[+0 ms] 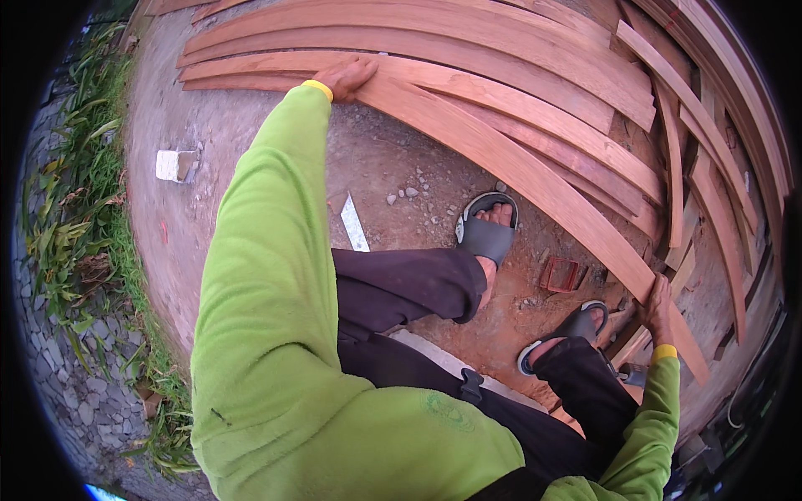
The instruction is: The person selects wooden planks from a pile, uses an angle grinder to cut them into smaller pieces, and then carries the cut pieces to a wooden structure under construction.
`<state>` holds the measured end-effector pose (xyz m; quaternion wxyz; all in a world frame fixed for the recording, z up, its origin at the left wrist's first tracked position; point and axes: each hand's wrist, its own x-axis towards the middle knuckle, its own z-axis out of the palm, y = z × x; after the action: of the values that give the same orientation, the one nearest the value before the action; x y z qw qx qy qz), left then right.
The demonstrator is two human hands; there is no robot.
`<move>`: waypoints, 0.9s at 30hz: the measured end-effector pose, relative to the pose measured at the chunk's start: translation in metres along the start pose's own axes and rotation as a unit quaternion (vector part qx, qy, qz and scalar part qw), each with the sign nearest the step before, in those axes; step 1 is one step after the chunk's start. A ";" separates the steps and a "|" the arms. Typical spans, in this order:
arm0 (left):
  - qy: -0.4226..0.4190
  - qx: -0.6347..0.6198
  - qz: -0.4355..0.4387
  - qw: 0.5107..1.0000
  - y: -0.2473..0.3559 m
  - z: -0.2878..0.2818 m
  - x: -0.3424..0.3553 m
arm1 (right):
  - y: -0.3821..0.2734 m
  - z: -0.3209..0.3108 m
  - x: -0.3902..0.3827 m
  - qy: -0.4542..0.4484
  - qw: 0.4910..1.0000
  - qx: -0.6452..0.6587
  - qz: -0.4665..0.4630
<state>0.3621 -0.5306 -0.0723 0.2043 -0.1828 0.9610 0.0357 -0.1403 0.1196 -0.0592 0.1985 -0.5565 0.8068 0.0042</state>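
Note:
A long reddish-brown wooden plank (535, 185) slants across in front of me, from the upper left down to the right. My left hand (349, 80) is closed on its edge near the far left part, fingers curled over the wood. Toward the other end, my right hand (657, 307) grips the same plank from its near edge, the thumb side lying along the wood. Beneath and beyond it lie other planks (468, 63) side by side, some of them overlapped by the held one.
More boards (710, 125) are stacked at the right. On the dirt ground are a red plastic tray (559, 274), a pale flat strip (354, 222), a whitish block (175, 165) and scattered pebbles. My sandalled feet (489, 230) stand near the plank. Green plants (83, 200) border the left.

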 end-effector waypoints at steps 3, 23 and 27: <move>0.021 -0.023 0.015 0.999 -0.008 0.006 0.005 | 0.002 0.000 -0.001 -0.006 1.000 -0.006 0.010; -0.029 -0.408 -0.422 0.809 -0.018 -0.014 0.018 | -0.013 -0.006 0.004 -0.011 1.000 -0.002 0.026; -0.066 -0.370 -0.421 0.826 -0.020 -0.018 0.021 | -0.011 -0.002 0.004 0.001 1.000 -0.002 0.025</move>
<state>0.3441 -0.5590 -0.0641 0.1792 -0.6286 0.6899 0.3111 -0.1321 0.1116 -0.0567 0.1963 -0.5368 0.8205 0.0096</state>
